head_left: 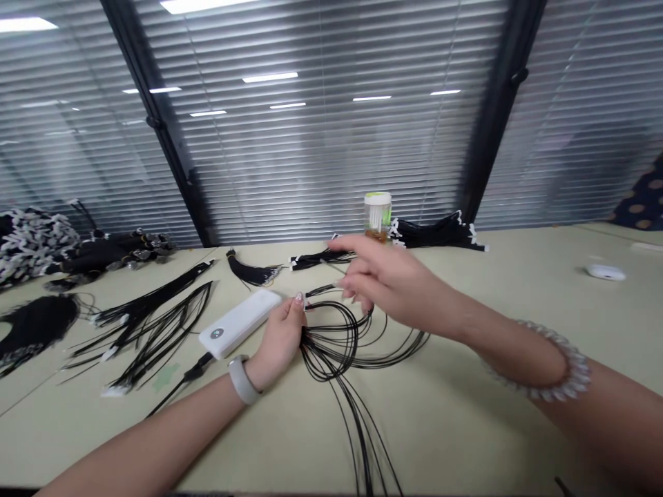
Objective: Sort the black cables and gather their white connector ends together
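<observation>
My left hand (282, 335) is closed on a small white connector (305, 301), pinched at the fingertips. Thin black wires (342, 345) run out of it, loop over the table and trail toward the front edge. To the right and slightly above, my right hand (383, 279) has its index finger stretched out and its other fingers curled. One black wire (321, 290) leads from the connector to its thumb tip, and the curled fingers appear to grip it. Part of the wire is hidden behind that hand. Just left of my left hand lies a white power bank (241, 323) with a black cable plugged in.
Bundles of black wires (150, 310) lie at the left, with a larger heap of white-ended cables (36, 241) beyond. Toward the back stand a lidded jar (378, 214) and another wire bundle (435, 232). A white case (606, 272) sits at the right. Window blinds rise behind the table.
</observation>
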`<action>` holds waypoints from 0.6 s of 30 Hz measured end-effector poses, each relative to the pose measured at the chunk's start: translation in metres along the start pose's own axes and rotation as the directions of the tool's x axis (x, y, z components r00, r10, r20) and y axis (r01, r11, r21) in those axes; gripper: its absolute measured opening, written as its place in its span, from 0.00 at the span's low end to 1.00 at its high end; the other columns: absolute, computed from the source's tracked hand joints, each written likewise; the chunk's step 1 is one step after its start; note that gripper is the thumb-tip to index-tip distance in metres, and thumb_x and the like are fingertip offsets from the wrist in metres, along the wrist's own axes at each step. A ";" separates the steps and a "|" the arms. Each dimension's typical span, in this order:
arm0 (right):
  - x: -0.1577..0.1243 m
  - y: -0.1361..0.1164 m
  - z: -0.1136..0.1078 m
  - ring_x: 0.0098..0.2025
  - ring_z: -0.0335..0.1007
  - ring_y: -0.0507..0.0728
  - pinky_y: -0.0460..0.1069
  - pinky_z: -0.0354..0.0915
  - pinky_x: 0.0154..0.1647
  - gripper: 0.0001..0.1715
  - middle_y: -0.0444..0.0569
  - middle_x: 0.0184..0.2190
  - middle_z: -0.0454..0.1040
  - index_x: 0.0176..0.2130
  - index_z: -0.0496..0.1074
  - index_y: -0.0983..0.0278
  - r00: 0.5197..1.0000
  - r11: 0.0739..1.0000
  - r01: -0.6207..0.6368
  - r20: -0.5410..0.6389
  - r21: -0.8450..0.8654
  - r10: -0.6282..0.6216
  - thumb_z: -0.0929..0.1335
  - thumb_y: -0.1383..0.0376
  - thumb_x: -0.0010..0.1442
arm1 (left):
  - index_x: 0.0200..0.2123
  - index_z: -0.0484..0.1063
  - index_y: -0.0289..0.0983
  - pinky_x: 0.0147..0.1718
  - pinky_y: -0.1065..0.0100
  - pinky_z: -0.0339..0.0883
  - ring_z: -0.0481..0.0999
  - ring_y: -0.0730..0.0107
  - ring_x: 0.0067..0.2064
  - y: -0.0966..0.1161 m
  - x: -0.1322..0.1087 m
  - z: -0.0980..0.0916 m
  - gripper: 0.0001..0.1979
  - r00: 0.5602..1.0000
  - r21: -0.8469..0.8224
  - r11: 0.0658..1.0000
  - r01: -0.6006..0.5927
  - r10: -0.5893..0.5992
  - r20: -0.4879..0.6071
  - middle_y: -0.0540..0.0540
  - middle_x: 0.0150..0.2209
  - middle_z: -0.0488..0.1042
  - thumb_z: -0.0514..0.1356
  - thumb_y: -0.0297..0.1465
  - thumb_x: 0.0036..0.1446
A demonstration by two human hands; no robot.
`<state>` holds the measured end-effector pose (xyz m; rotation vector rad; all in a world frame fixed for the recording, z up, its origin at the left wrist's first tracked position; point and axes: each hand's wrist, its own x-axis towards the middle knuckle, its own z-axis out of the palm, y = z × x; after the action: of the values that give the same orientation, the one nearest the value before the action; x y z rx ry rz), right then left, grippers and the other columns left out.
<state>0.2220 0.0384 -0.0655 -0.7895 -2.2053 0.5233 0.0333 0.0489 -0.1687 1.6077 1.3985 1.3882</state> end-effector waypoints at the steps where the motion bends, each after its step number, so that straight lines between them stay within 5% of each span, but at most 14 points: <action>1: 0.001 0.005 0.005 0.23 0.66 0.48 0.43 0.59 0.25 0.14 0.40 0.23 0.71 0.48 0.66 0.64 0.999 0.998 -0.012 0.051 -0.066 0.016 0.61 0.68 0.61 | 0.19 0.54 0.38 0.24 0.69 0.50 0.53 0.72 0.23 0.002 -0.001 0.001 0.22 1.000 -0.007 1.000 0.009 -0.009 0.009 0.53 0.19 0.54 0.46 0.46 0.58; 5: 0.007 0.027 0.025 0.29 0.65 0.50 0.46 0.56 0.30 0.11 0.46 0.25 0.72 0.27 0.70 0.67 0.993 0.923 0.048 0.121 -0.381 -0.002 0.62 0.70 0.59 | 0.19 0.54 0.38 0.23 0.70 0.50 0.53 0.72 0.22 0.010 -0.006 0.002 0.22 0.999 -0.016 1.000 0.026 -0.025 0.039 0.54 0.18 0.54 0.47 0.46 0.58; 18: 0.004 0.033 0.041 0.28 0.63 0.51 0.46 0.51 0.28 0.13 0.46 0.25 0.72 0.25 0.69 0.67 0.989 0.843 0.091 0.147 -0.530 -0.014 0.63 0.68 0.60 | 0.18 0.55 0.38 0.22 0.71 0.52 0.55 0.74 0.21 0.009 -0.008 0.001 0.20 0.992 0.023 0.998 -0.067 0.064 0.106 0.54 0.17 0.55 0.47 0.42 0.59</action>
<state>0.2017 0.0601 -0.1097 -0.9933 -2.5329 -0.0913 0.0383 0.0389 -0.1633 1.7322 1.3191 1.3061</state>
